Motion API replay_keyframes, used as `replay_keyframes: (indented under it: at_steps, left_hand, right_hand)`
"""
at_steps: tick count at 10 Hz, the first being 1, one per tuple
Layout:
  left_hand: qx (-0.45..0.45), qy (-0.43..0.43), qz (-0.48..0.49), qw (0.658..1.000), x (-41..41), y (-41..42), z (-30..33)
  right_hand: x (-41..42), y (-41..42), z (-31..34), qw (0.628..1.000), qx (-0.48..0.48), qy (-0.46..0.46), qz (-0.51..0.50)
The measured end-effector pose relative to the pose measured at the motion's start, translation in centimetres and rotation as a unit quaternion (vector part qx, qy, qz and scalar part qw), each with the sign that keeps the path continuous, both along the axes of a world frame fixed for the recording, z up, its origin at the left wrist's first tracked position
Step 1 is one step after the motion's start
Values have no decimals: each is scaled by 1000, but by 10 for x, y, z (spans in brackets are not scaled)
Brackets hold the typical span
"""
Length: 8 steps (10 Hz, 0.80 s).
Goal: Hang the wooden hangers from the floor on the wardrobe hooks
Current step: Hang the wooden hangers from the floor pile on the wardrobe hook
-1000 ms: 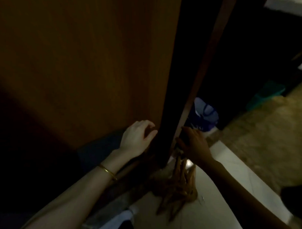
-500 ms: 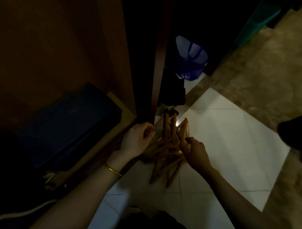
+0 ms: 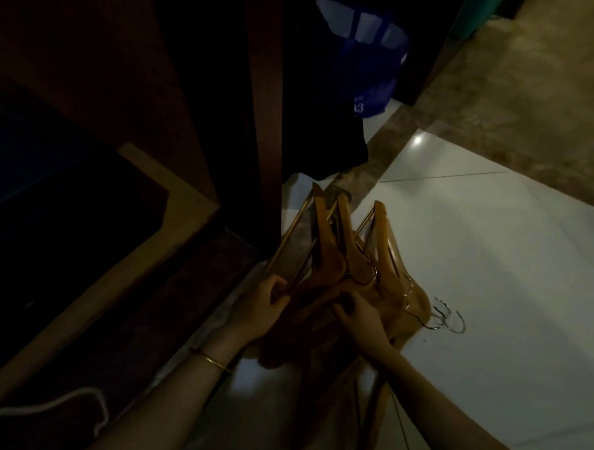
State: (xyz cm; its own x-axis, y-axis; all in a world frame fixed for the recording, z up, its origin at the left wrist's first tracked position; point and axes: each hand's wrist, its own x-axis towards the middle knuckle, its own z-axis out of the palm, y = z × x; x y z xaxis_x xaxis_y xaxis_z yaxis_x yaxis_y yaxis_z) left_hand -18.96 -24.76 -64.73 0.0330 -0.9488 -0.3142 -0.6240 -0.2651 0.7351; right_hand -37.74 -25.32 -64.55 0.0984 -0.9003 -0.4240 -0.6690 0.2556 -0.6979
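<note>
A pile of several wooden hangers [image 3: 345,260] lies on the white floor tiles beside the open wardrobe door [image 3: 264,122]. Their metal hooks [image 3: 449,319] stick out to the right of the pile. My left hand [image 3: 264,308], with a gold bangle on its wrist, has its fingers closed on the lower bar of a hanger at the pile's left side. On top of the middle of the pile my right hand [image 3: 356,314] presses with its fingers curled over the wood. The wardrobe hooks are out of view.
The wardrobe's dark interior [image 3: 71,200] and its base edge fill the left. A blue bag [image 3: 368,59] and a dark cloth [image 3: 335,145] sit behind the door. A white cord [image 3: 46,408] lies at the lower left. Brown marbled floor [image 3: 512,97] spreads to the upper right.
The view has tilted down from the wardrobe door to the floor. Both hands have dropped from the door edge onto the hanger pile and taken hold of hangers.
</note>
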Motion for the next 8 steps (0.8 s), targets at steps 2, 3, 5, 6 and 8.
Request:
replay_keyframes:
  at_steps: [2,3,5,6,8]
  left_hand:
    - [29,-3,-7,1000,-24,-29,-56]
    - [38,-66,-12,997,-25,-32,-68]
    - [28,-83,-25,996,-30,-18,-72]
    - [-15,-80,-21,996,-39,-13,-57]
    - [-64,-65,-30,995,-70,-10,38]
  right_hand:
    - [7,-15,-32,995,57,-69,-37]
    - [12,-18,-34,990,92,-94,-44]
    - [20,-20,-29,986,114,-122,-5]
    - [25,-17,-26,972,92,-209,-63]
    - [30,-18,25,919,-31,-333,-210]
